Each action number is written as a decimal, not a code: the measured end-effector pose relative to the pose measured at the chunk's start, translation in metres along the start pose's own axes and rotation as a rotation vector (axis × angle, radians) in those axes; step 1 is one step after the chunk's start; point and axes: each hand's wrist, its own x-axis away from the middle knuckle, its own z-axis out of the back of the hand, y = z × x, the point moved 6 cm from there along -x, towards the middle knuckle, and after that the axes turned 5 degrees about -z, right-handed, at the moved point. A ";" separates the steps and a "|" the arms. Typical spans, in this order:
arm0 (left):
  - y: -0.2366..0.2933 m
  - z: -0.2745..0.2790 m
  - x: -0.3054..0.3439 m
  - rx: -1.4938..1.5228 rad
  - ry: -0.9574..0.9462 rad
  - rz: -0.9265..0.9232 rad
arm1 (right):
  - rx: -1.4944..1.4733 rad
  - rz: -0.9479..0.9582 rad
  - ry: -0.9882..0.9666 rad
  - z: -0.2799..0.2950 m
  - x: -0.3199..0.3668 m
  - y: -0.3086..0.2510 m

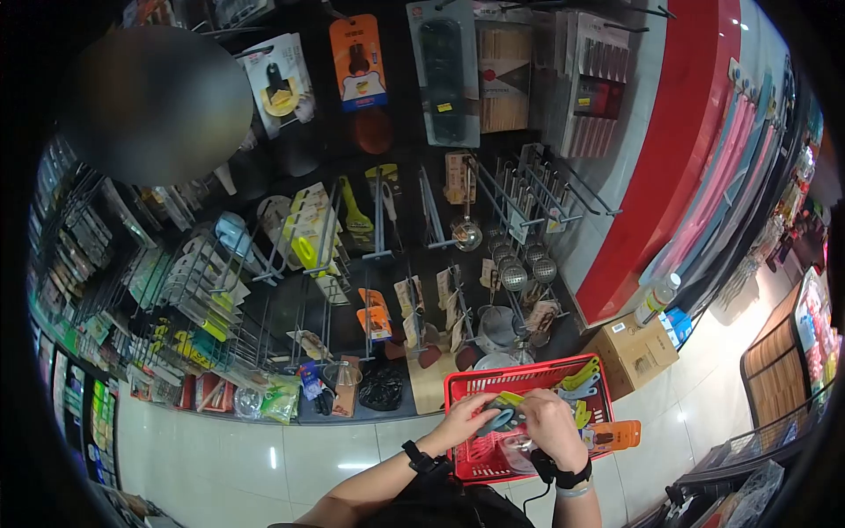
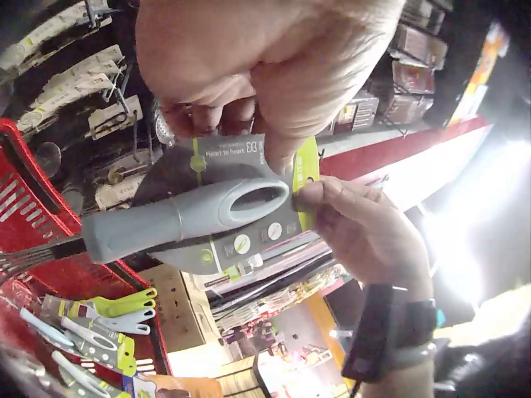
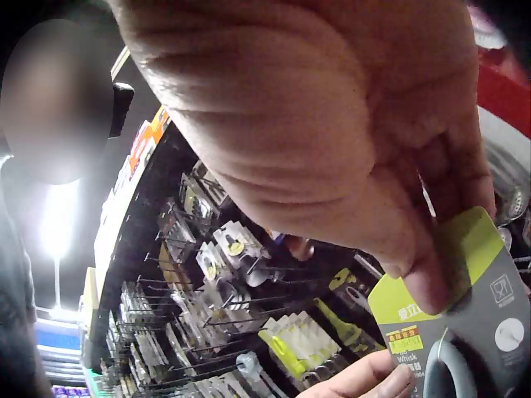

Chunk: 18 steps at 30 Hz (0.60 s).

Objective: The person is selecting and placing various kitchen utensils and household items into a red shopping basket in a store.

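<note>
A whisk (image 2: 199, 220) with a grey handle is fixed to a grey and lime card (image 2: 249, 240). Both hands hold it over a red basket (image 1: 563, 374) on the floor. My left hand (image 1: 480, 412) pinches the top of the card, seen close in the left wrist view (image 2: 241, 124). My right hand (image 1: 528, 414) pinches the card's lime edge (image 2: 305, 170), its thumb (image 3: 431, 282) pressed on the card (image 3: 489, 323). Left fingertips (image 3: 365, 381) show below it. The whisk's wires are mostly hidden.
The basket holds several lime and grey utensils (image 1: 583, 380) and an orange pack (image 1: 616, 433). A hook wall of kitchen tools (image 1: 352, 238) stands ahead. A cardboard box (image 1: 632, 352) with a bottle (image 1: 658, 295) sits right, beside a red column (image 1: 678, 150). White tile floor (image 1: 290, 449) lies left.
</note>
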 end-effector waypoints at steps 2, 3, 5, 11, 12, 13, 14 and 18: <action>-0.008 0.006 0.005 0.207 -0.044 0.203 | -0.007 0.032 -0.064 -0.007 -0.009 -0.015; 0.001 0.014 0.006 0.269 -0.002 0.208 | -0.033 0.088 -0.056 -0.007 -0.014 -0.028; 0.000 0.033 0.007 0.293 0.106 0.252 | -0.157 0.150 -0.023 -0.009 -0.020 -0.044; 0.015 0.146 -0.030 0.155 0.633 0.099 | -0.065 0.128 0.057 0.003 -0.014 -0.061; 0.014 0.162 -0.039 0.162 0.673 0.075 | -0.086 0.106 0.027 0.000 -0.012 -0.057; 0.015 0.177 -0.047 0.156 0.694 0.056 | -0.084 0.109 0.030 -0.001 -0.009 -0.055; 0.021 0.187 -0.058 0.207 0.740 -0.005 | -0.074 0.115 0.020 -0.003 -0.006 -0.053; 0.015 0.213 -0.084 0.285 0.736 0.001 | -0.055 0.107 -0.012 -0.015 0.005 -0.044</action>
